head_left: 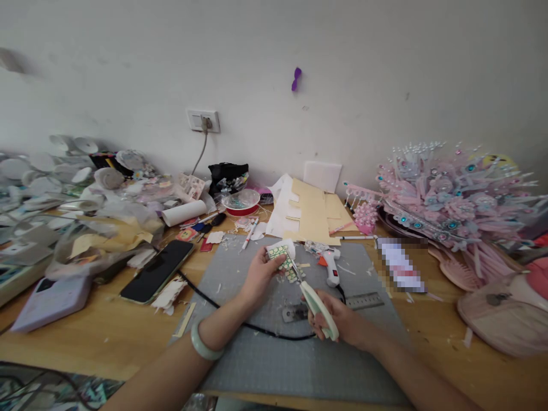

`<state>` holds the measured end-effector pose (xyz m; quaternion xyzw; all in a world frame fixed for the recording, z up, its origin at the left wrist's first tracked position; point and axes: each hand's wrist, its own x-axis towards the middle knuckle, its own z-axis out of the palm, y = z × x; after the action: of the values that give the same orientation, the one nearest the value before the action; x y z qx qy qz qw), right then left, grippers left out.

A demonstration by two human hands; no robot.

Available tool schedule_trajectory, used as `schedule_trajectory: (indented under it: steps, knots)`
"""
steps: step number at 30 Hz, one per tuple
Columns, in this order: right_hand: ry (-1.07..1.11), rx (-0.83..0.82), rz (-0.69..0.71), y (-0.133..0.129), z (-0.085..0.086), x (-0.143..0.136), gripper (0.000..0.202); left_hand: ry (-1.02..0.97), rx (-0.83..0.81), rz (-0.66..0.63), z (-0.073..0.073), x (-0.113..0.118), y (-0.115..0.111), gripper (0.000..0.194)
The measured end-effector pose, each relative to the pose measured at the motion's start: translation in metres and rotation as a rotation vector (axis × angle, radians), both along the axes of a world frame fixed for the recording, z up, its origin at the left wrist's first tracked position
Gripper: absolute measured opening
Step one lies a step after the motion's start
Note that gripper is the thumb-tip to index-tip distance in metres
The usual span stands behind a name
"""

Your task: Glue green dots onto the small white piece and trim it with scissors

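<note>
One view, head: left hand (pixel 259 277) pinches green-patterned sheet (pixel 276 250) over grey cutting mat (pixel 240 365); right hand (pixel 338 319) grips pale-handled scissors (pixel 315 303), blades at the sheet. Step in hand, judged: trimming. Next move likely calls for a steady sheet and careful blade alignment.

1. Bare left hand (pixel 258 278) over the far half of the grey, gridded, rectangular cutting mat (pixel 295 371): thumb on top, pinching.
2. Bare right hand (pixel 336 319), right of the mat's centre: fingers curled, gripping.
3. Left forearm (pixel 171 368) crosses the mat's left edge, right forearm (pixel 406 362) its right.
</note>
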<state>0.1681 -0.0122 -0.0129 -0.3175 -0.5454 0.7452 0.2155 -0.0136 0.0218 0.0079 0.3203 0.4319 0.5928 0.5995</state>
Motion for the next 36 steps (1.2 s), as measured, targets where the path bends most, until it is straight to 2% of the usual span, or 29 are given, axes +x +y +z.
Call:
schedule_trajectory:
  steps: [14,23,36]
  knots:
    - [0.008,-0.044,-0.014,-0.002,0.008,-0.002,0.042,-0.002,0.022,0.006,-0.002,-0.001,0.002,0.033]
    - [0.065,-0.053,-0.026,-0.002,0.001,-0.001,0.039,0.009,0.011,0.014,0.0,0.0,0.001,0.034]
    - [0.105,-0.047,-0.028,0.0,-0.005,0.001,0.041,-0.067,-0.006,0.03,-0.006,0.002,0.0,0.031]
